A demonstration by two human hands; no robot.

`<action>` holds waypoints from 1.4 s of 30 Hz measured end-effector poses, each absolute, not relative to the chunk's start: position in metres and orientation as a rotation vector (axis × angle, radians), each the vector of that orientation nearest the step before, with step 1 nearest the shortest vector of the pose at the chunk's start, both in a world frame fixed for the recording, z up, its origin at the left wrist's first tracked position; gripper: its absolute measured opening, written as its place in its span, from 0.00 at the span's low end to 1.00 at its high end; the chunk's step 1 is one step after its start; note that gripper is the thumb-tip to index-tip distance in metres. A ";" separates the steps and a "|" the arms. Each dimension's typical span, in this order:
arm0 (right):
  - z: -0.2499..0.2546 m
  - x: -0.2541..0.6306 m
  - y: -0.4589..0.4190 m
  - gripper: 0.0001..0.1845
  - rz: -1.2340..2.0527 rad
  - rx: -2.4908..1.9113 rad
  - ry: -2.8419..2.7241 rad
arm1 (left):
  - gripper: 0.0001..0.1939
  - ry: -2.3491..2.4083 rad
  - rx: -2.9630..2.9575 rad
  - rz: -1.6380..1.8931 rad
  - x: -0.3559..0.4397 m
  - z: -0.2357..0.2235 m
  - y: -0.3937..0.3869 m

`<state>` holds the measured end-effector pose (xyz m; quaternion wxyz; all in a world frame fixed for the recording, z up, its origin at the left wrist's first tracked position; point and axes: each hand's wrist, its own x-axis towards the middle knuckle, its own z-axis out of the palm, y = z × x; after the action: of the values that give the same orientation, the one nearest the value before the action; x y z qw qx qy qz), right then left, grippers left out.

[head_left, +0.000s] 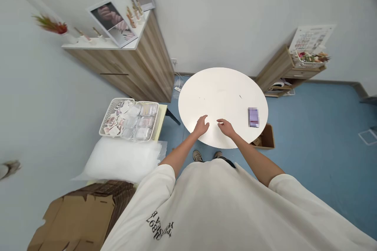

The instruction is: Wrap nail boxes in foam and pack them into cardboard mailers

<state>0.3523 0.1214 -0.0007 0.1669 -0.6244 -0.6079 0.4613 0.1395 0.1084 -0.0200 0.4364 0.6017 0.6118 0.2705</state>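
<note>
Rightward of hands (201, 126) (226, 127), purple item (253, 117): long axis toward wall (220, 27).

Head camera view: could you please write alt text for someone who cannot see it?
A person's left hand and right hand are apart and seemingly empty at the near side of a white table. A pixelated purple item lies on its right; filled white baskets stand to the left.

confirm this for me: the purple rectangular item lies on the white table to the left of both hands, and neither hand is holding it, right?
Not quite: the purple rectangular item lies to the right of both the left hand and the right hand, as the head view shows. It is on the white table, and neither hand holds it.
</note>
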 end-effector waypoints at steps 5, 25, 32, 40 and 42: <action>0.004 0.317 0.138 0.21 1.346 -1.657 -1.925 | 0.30 1.688 1.410 0.791 0.107 -0.017 0.089; -0.003 0.217 0.128 0.18 1.478 -1.108 -2.436 | 0.26 2.167 1.040 0.909 0.051 -0.004 -0.025; -0.008 0.150 0.121 0.18 1.442 -1.057 -2.445 | 0.24 2.191 1.079 0.989 -0.002 -0.009 -0.035; -0.009 0.048 0.092 0.17 1.426 -1.039 -2.494 | 0.22 2.338 1.081 1.114 -0.095 -0.004 -0.057; -0.005 0.021 0.083 0.17 1.412 -0.999 -2.513 | 0.22 2.395 1.049 1.139 -0.120 -0.001 -0.064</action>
<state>0.0207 0.0835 -0.0050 0.0453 -0.3272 -0.8228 0.4625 -0.1202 -0.0638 -0.0012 0.1442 0.3641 0.8310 0.3951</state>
